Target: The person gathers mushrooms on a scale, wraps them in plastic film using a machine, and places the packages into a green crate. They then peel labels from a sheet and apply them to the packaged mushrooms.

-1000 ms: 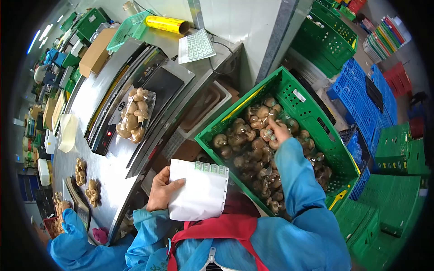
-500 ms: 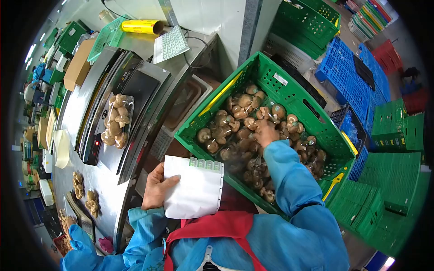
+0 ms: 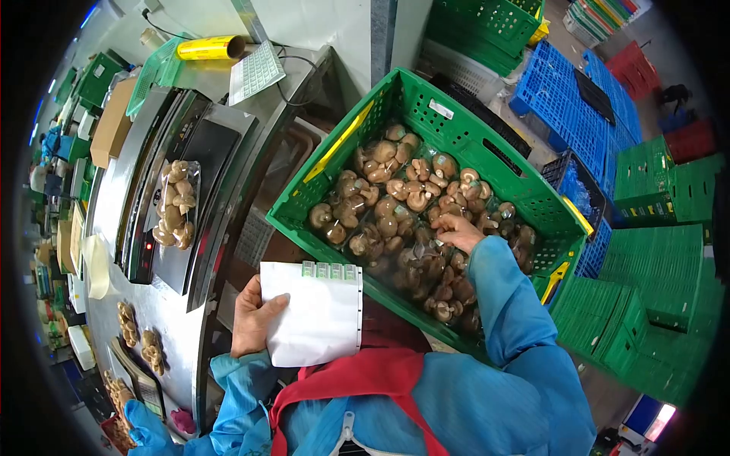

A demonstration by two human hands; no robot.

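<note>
In my left hand (image 3: 255, 315) is a white label sheet (image 3: 313, 315), pinched between thumb and fingers, with several small green-and-white labels (image 3: 332, 271) along its top edge. My right hand (image 3: 458, 232) is over the green crate (image 3: 487, 148), its fingers loosely bent and a little apart against the packs; no object shows between them. Clear-wrapped mushroom packs (image 3: 391, 216) fill the crate, and some carry small labels. The undersides of my right fingers are hidden.
Left, a wrapped mushroom pack (image 3: 176, 205) lies on a weighing and wrapping machine (image 3: 209, 152). Two more bundles (image 3: 152, 351) rest on the steel table (image 3: 179, 330). A yellow film roll (image 3: 211, 48) and a keyboard (image 3: 256, 72) are behind. Stacked green crates (image 3: 654, 258) and blue pallets (image 3: 566, 99) stand right.
The view has shifted, so the crate and table sit further left and up. My right hand has moved right across the packs, its fingers now more exposed. My left hand keeps the sheet.
</note>
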